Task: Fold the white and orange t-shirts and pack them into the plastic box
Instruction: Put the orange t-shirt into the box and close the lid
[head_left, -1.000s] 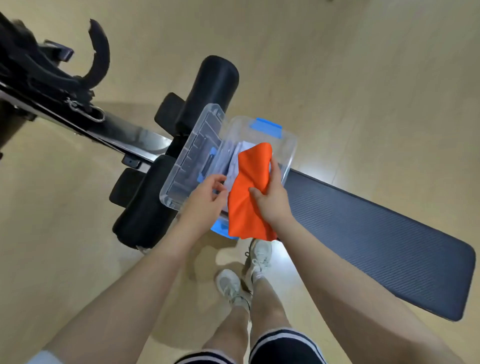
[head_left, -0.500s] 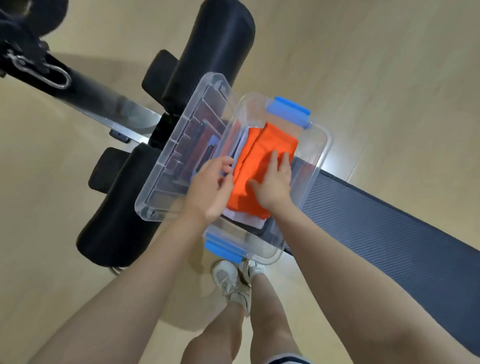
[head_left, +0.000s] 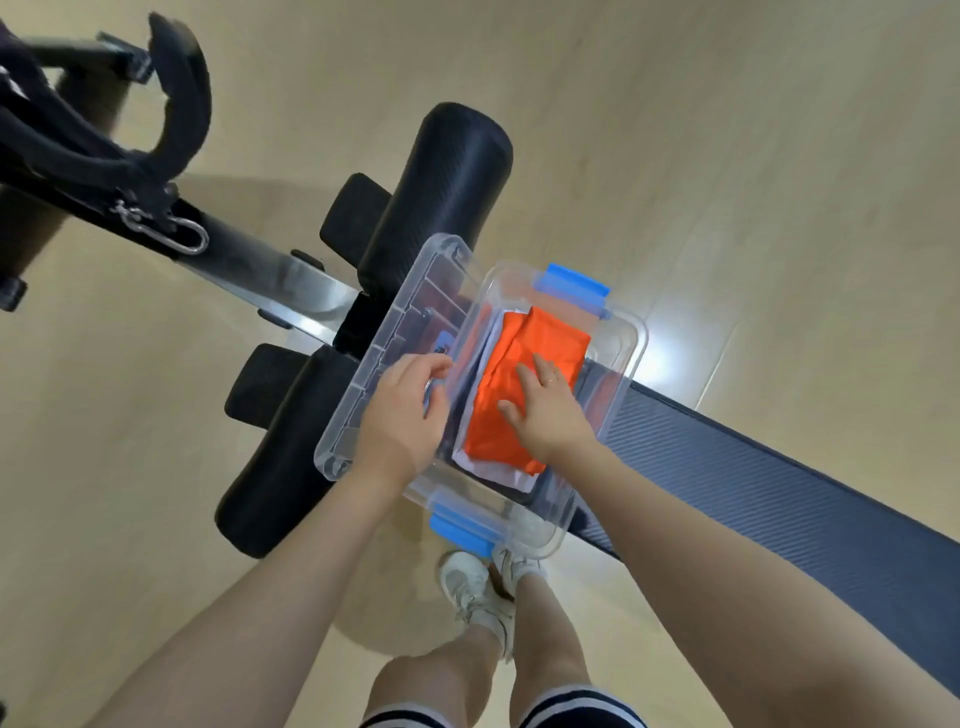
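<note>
Now | orange t-shirt (head_left: 524, 384) folded atop white t-shirt (head_left: 501, 470) | right hand (head_left: 548, 410) flat | left hand (head_left: 402, 415) maybe gripping lid (head_left: 395, 338)

Bright, even indoor light, glare on the floor (head_left: 680, 332) beside the box, wide-angle bending at the edges.
</note>
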